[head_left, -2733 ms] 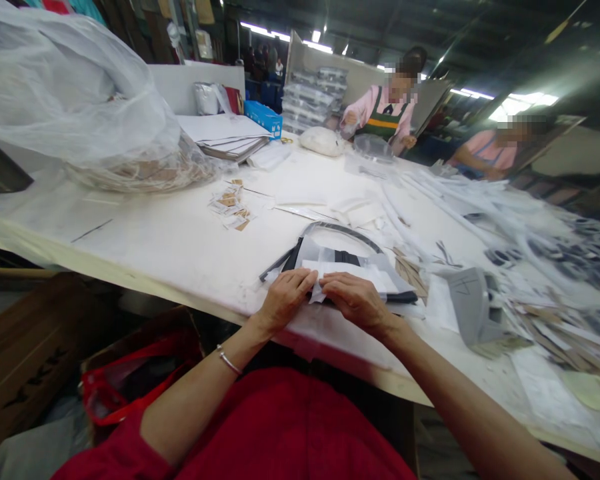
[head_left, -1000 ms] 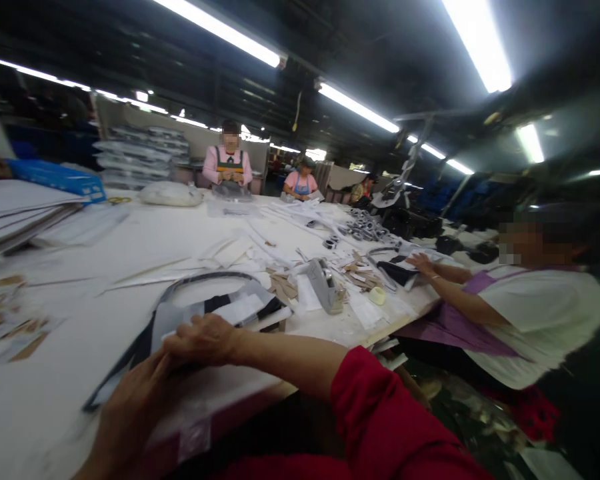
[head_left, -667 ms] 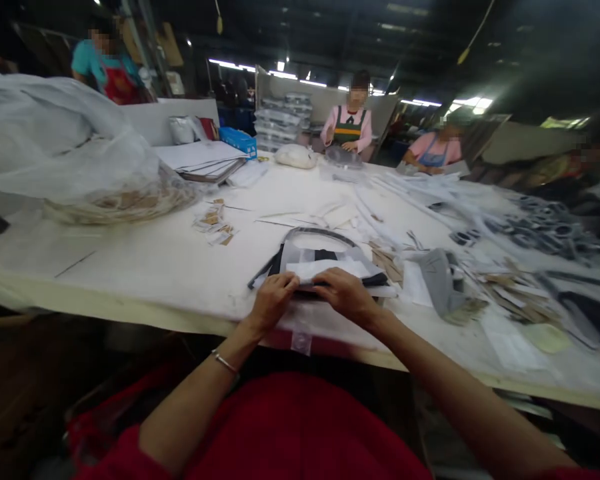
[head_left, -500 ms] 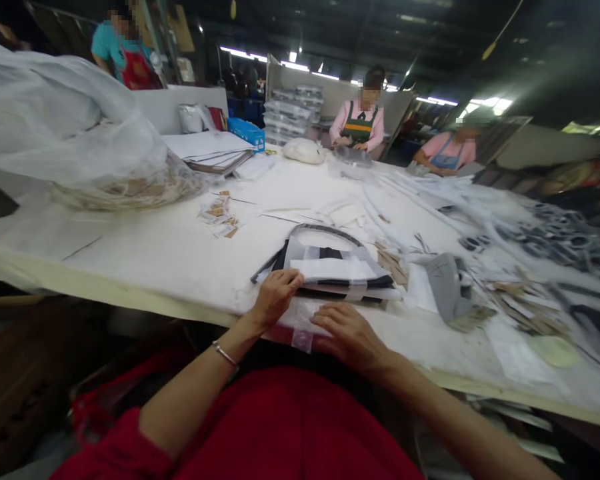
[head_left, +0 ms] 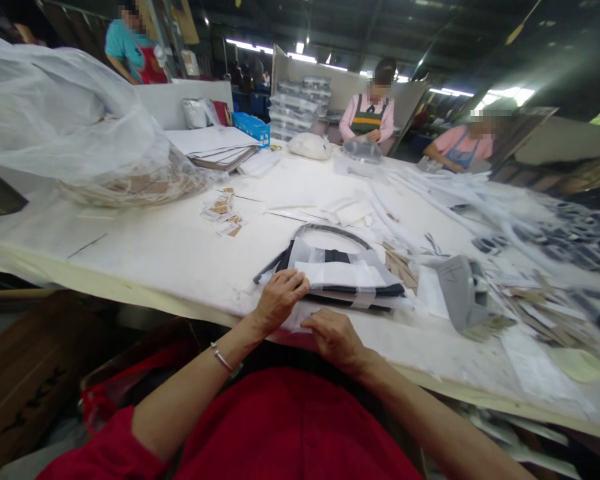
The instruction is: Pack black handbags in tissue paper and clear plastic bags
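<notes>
A black handbag [head_left: 325, 293] lies flat at the table's near edge. White wrapping sheet [head_left: 340, 274] covers its front, clear tape [head_left: 364, 298] crosses it, and its wrapped handle [head_left: 333, 230] arches away from me. My left hand [head_left: 283, 293] is closed at the bag's near left part, fingertips pressed together on the wrapping's edge. Just in front of the bag, my right hand [head_left: 335, 335] is curled, thumb and fingers pinching the end of a clear plastic strip [head_left: 295, 323] by the table edge. The strip's far end is partly hidden by my left hand.
A grey tape dispenser [head_left: 460, 293] stands right of the bag, near brown card strips [head_left: 400, 267]. Small tags [head_left: 223, 212] lie beyond on the left, before a big clear plastic bag [head_left: 125, 180]. A co-worker [head_left: 367, 120] handles a clear-wrapped item across the table [head_left: 155, 257].
My right hand has gone from spread fingers to a curled pinch, slightly left, at the clear strip. The strip's hanging end no longer shows. My left hand stays on the bag.
</notes>
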A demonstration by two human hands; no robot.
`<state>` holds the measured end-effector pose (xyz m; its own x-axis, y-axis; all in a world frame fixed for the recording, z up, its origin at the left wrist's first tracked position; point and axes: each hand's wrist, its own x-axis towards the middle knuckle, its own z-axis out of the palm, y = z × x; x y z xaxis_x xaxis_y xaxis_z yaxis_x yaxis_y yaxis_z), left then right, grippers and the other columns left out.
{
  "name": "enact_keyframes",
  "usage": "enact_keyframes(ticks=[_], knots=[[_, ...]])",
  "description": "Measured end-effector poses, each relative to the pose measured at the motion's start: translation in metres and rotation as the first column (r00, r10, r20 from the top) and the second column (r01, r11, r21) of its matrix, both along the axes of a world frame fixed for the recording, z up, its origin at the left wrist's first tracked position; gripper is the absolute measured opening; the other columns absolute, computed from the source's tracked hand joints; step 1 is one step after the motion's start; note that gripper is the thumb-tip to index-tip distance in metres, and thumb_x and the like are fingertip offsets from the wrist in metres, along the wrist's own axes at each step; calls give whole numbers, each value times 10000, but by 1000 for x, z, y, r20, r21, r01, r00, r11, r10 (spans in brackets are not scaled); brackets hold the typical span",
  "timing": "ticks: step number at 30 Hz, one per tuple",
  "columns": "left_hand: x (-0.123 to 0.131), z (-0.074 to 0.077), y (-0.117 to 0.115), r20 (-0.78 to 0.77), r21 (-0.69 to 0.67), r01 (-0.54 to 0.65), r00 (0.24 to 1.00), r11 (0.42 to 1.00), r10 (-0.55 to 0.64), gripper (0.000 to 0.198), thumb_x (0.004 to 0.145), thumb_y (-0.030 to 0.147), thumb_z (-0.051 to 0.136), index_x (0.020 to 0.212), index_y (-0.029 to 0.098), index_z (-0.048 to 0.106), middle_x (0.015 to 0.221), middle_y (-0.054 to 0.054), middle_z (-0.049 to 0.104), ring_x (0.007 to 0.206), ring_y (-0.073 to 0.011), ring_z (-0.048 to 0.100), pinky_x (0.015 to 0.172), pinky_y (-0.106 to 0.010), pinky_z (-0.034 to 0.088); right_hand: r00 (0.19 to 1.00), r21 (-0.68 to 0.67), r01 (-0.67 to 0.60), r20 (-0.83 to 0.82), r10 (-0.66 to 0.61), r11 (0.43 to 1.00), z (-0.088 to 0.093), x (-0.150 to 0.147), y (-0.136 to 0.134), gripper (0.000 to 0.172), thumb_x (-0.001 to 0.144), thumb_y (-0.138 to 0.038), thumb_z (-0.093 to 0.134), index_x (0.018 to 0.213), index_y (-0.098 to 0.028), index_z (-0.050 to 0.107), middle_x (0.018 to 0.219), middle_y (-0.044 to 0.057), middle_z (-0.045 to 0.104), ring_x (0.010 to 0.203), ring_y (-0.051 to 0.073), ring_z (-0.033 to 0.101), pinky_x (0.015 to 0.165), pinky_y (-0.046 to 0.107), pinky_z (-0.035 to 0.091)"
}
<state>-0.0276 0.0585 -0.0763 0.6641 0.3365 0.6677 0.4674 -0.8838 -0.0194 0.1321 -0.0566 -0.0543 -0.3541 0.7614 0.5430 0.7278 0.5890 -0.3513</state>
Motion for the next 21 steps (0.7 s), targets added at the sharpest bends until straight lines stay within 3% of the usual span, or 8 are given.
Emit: enact_keyframes(ticks=[3, 6, 10, 13, 17, 21], knots=[[0, 1, -2, -14, -12, -1, 1000, 1000, 1, 244, 942, 113, 506, 1155, 182, 603, 1194, -69, 662, 1179, -243, 563, 1015, -407, 455, 999, -109, -18, -41, 13, 994, 0, -2, -7, 207, 866, -73, 530, 914, -205, 680, 767, 30, 719, 699, 174, 668, 657, 260, 524], [0, 2, -2, -20, -30, -3, 1000, 1000, 3, 227, 955, 122, 492, 1143, 182, 605, 1198, -65, 661, 1180, -232, 566, 1040, -405, 438, 998, -109, -41, -62, 34, 993, 10, 0, -5, 194, 891, -90, 535, 937, -209, 682, 794, 29, 732, 703, 164, 679, 666, 248, 521], [-3, 2, -2, -43, -79, 17, 999, 997, -20, 249, 957, 142, 509, 1184, 193, 597, 1242, -66, 650, 1209, -228, 557, 1066, -416, 422, 998, -30, -34, 56, 36, 999, 43, 7, 20, 182, 909, -122, 529, 930, -200, 693, 803, 55, 725, 739, 184, 669, 714, 279, 507], [-8, 7, -8, -25, -188, 14, 1000, 982, -19, 284, 932, 135, 539, 1205, 194, 587, 1283, -59, 636, 1284, -240, 513, 1132, -478, 354, 988, -53, 71, 138, -63, 996, 63, 17, 51, 156, 930, -219, 573, 873, -208, 718, 824, 60, 736, 782, 199, 671, 770, 304, 484], [-7, 21, -17, 28, -412, -11, 999, 911, 25, 298, 877, 294, 675, 1154, 214, 599, 1280, -51, 635, 1384, -285, 406, 1181, -567, 252, 977, -305, 213, 91, -194, 928, 68, 35, 86, 194, 908, -322, 618, 787, -226, 735, 778, 8, 733, 712, 165, 647, 667, 263, 444], [8, 29, -16, 142, -494, -56, 979, 868, 144, 197, 884, 374, 686, 961, 208, 615, 1061, -47, 699, 1304, -273, 494, 1168, -561, 270, 973, -473, 200, -10, -232, 858, 60, 45, 102, 221, 871, -345, 627, 725, -214, 728, 678, -27, 685, 629, 136, 590, 597, 242, 403]])
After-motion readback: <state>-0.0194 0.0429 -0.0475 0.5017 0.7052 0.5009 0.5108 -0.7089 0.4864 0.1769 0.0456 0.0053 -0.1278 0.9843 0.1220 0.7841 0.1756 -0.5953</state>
